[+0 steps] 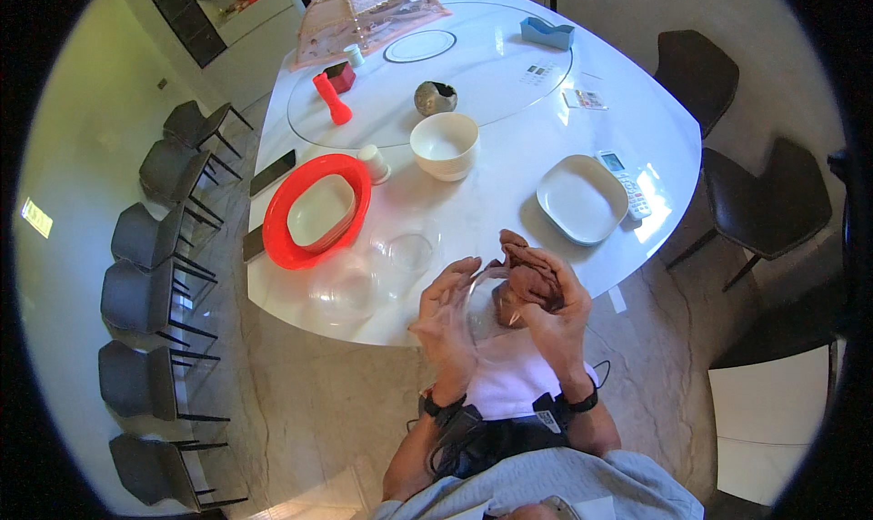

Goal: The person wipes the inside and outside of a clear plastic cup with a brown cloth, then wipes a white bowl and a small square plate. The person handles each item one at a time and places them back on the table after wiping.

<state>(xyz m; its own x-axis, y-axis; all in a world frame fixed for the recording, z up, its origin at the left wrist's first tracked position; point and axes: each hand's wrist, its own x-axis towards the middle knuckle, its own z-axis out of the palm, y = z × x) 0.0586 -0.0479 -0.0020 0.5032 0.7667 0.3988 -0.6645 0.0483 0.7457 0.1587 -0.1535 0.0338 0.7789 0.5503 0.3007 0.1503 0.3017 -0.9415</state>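
My left hand (443, 315) grips a clear, transparent bowl (483, 312) from its left side, just beyond the table's near edge. Bunched in my right hand (560, 319) is a brown cloth (535, 274), pressed to the bowl's right side and rim. Part of the cloth shows through the clear wall. On the white table two more clear bowl-like vessels, one at the near edge (341, 288) and one behind it (409, 250), lie left of my hands. A red basin (276, 243) farther left holds stacked white dishes (320, 209).
Stacked white bowls (445, 145) stand mid-table, near a hollow metallic-looking round vessel (431, 100). White square plates (583, 199) lie right, beside a keypad handset (624, 185). Farther back are a red bottle-shaped object (332, 100), a blue holder (548, 35) and a mesh food cover (368, 18). Dark chairs (764, 192) flank the table.
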